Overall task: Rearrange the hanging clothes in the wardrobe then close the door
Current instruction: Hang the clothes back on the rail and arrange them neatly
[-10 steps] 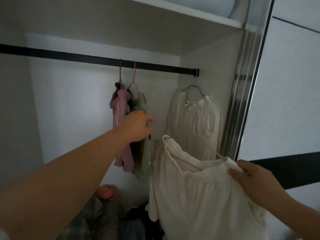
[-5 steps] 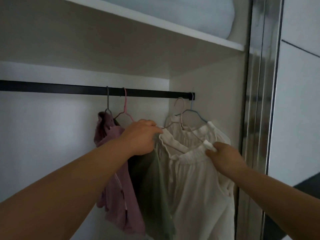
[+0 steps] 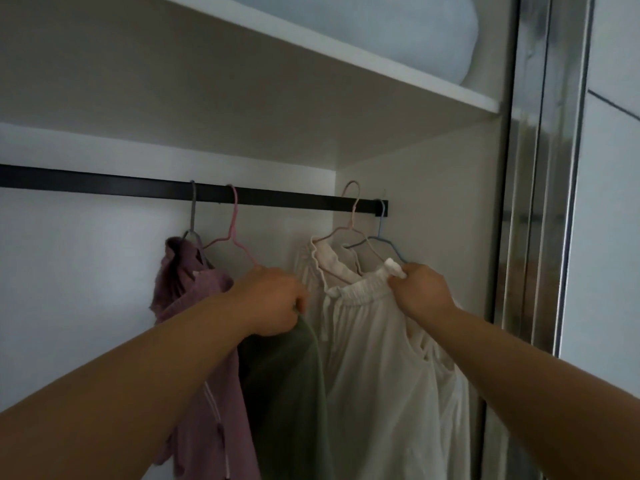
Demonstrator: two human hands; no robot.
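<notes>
A black rail (image 3: pixel 104 183) runs across the wardrobe with several hangers on it. A mauve garment (image 3: pixel 194 289) hangs at the left on a grey hanger. Beside it a green garment (image 3: pixel 294 386) hangs on a pink hanger (image 3: pixel 231 233), and my left hand (image 3: pixel 270 301) is closed on its top. To the right a cream garment (image 3: pixel 374 358) hangs on a pale pink hanger (image 3: pixel 351 216); my right hand (image 3: pixel 420 289) grips its gathered waistband. Behind it, a blue hanger (image 3: pixel 381 237) carries another cream garment, mostly hidden.
A white shelf (image 3: pixel 346 60) above the rail holds a rolled pale blue bedding bundle (image 3: pixel 398 26). The wardrobe's right side wall (image 3: pixel 415 220) is close to the last hanger. A metal-framed sliding door (image 3: pixel 561 202) stands at the right.
The cream garment went from held low in front of the wardrobe up onto the rail. My right hand rose with it. My left hand stayed on the green garment while the view tilted upward.
</notes>
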